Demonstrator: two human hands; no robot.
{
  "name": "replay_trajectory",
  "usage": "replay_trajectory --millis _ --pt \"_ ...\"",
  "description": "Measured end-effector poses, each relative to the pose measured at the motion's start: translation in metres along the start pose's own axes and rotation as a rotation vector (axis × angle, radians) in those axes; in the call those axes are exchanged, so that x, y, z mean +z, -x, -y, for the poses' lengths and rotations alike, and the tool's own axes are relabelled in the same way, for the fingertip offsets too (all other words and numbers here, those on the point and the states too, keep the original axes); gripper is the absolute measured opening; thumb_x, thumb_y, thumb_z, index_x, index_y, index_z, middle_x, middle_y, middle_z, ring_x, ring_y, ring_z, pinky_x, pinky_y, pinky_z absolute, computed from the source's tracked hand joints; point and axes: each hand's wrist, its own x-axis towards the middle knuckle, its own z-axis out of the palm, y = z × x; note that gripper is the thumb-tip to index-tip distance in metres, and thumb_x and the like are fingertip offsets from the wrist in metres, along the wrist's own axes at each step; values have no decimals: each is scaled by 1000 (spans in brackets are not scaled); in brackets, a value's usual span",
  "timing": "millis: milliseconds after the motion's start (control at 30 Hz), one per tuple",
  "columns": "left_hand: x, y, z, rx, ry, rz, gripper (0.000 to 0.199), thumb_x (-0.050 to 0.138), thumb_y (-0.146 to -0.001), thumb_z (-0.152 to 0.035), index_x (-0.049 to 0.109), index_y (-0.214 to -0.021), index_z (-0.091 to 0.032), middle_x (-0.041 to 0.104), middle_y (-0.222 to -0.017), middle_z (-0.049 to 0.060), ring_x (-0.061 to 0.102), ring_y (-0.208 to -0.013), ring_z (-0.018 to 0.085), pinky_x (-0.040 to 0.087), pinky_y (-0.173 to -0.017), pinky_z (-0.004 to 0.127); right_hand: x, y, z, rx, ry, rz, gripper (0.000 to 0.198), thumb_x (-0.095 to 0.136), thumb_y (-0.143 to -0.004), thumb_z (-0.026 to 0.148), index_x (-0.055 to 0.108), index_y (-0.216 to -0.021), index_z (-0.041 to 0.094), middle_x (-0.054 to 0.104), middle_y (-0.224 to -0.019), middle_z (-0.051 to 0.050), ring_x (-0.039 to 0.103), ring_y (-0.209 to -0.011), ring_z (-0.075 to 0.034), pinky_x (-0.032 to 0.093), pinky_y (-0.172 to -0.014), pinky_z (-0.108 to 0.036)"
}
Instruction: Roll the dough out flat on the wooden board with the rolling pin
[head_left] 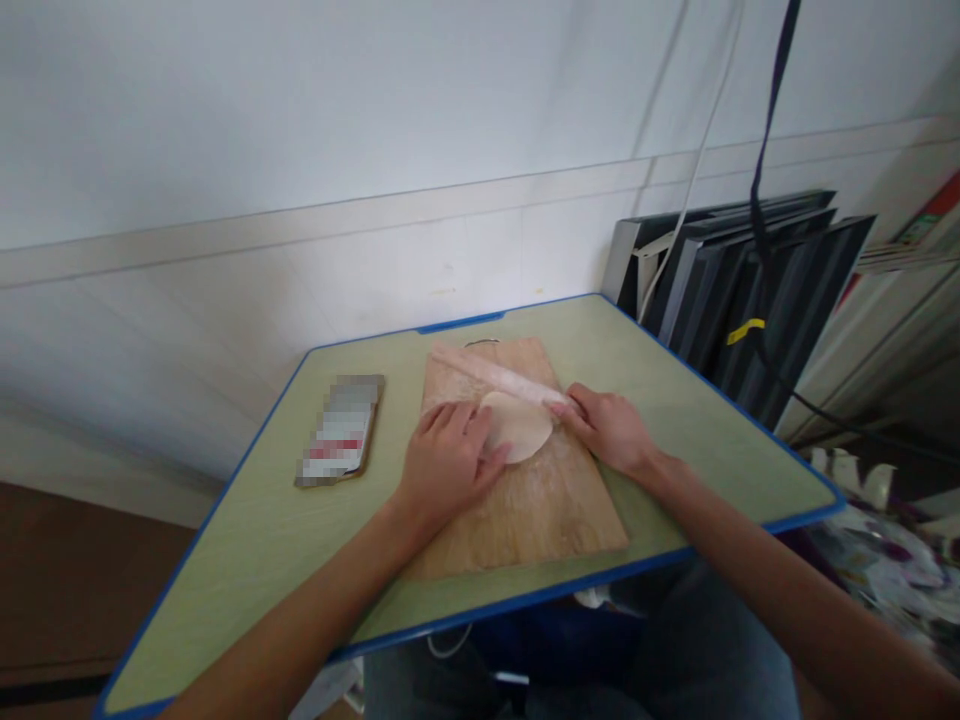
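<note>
The dough round (523,430) lay flat on a wooden board (547,515). The right hand (611,428) gripped the right end of a rolling pin (499,376), slanted along the dough's far edge; the left hand (448,448) rested over the left edge, thumb apart from fingers, pinching or not could not be told. Even pressure, small turns of the dough and fingers clear of the pin were judged sound practice. The pale green, blue-edged counter (682,405) also bore a phone (341,435) at left; dark panels (712,290) stood far right, by a white wall (337,110).
</note>
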Motion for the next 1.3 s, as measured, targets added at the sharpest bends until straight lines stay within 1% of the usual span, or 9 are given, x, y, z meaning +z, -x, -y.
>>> replay_trajectory --millis 100,167,333,400,467,667,900,1033,1300 --pt "-3 -3 26 -29 -20 -167 32 37 -84 -30 58 -101 -13 57 -104 13 51 -98 23 41 -85 38 -12 1 5 -131 171 40 43 28 -88 53 53 -83 19 65 -73 -6 58 -62 -19 24 -50 -26" --pt "-1 -10 45 -95 0 -153 30 36 -84 -28 59 -95 -13 58 -99 12 52 -92 22 42 -81 36 -20 -1 7 -215 236 70 44 28 -88 54 53 -83 19 65 -75 -6 59 -64 -19 23 -50 -26" --pt "5 -33 72 -206 189 386 46 22 -88 -34 58 -68 -14 62 -70 7 55 -64 15 42 -62 27 -37 -17 4 -438 220 241 44 26 -90 52 53 -83 18 63 -71 -4 58 -64 -18 24 -51 -27" --pt "4 -41 73 -212 206 499 51 19 -88 -36 59 -69 -13 64 -71 8 56 -64 15 42 -62 26 -40 -24 4 -483 190 303 47 23 -90 53 53 -81 18 62 -68 -4 57 -62 -18 24 -52 -27" --pt "2 -46 70 -177 183 533 52 17 -88 -35 61 -71 -13 65 -75 10 58 -67 15 42 -64 26 -40 -29 7 -502 167 346 49 21 -90 53 54 -79 18 61 -65 -3 56 -60 -17 25 -52 -27" --pt "6 -46 55 -87 16 504 62 11 -89 -39 64 -67 -14 66 -69 12 60 -65 19 41 -59 30 -38 -31 16 -465 78 360 45 21 -93 45 52 -73 19 58 -62 -2 52 -56 -15 27 -52 -26" --pt "10 -38 43 -208 -104 448 66 8 -89 -36 67 -69 -13 66 -67 13 60 -61 22 39 -54 32 -34 -36 11 -348 -248 487 49 17 -93 44 50 -65 19 57 -65 -1 52 -61 -14 35 -58 -25" --pt "9 -38 41 -225 -110 444 67 8 -88 -36 67 -67 -13 66 -65 12 60 -59 21 38 -53 31 -30 -38 8 -278 -365 513 52 19 -91 47 49 -59 19 54 -60 -1 49 -55 -13 34 -52 -24" --pt "16 -37 43 -225 -129 344 65 11 -86 -36 65 -59 -14 64 -59 11 56 -52 19 35 -49 30 -25 -32 8 -193 -281 426 56 16 -91 47 54 -60 19 58 -58 -3 51 -52 -13 32 -50 -26"
